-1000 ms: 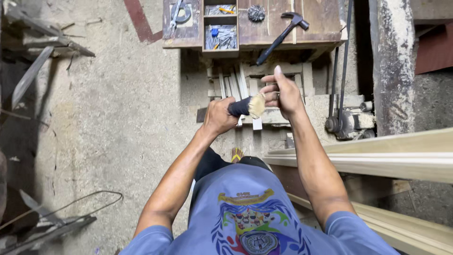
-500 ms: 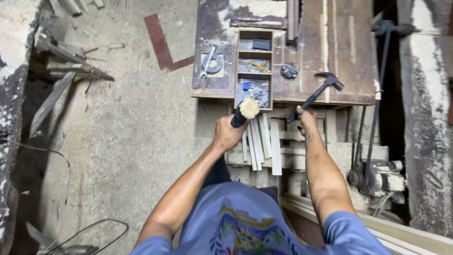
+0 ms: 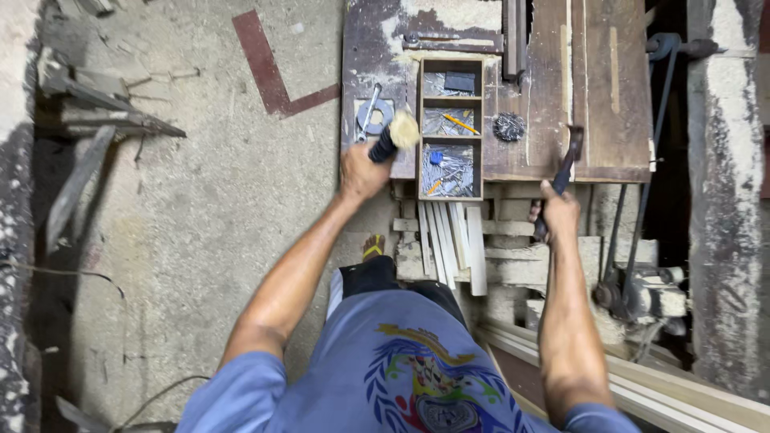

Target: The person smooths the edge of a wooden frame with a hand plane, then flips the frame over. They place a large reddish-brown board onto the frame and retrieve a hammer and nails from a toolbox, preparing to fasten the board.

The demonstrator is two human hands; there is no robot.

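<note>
The right hand (image 3: pixel 555 210) hides the hammer (image 3: pixel 566 160) handle's lower end.

A dark-handled brush (image 3: pixel 393 138) with pale bristles is gripped in the left hand (image 3: pixel 361 170), its bristle end tilted up and away beyond the knuckles. A hammer (image 3: pixel 561 172) is held by its dark handle in the right hand (image 3: pixel 555 215), its head (somewhat blurred) pointing away above that hand.

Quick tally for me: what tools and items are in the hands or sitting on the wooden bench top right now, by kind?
Brush, in the left hand: 1
Hammer, in the right hand: 1
Compartment tray of nails: 1
Metal ring with wrench: 1
Dark steel-wool-like wad: 1
Total: 5
</note>
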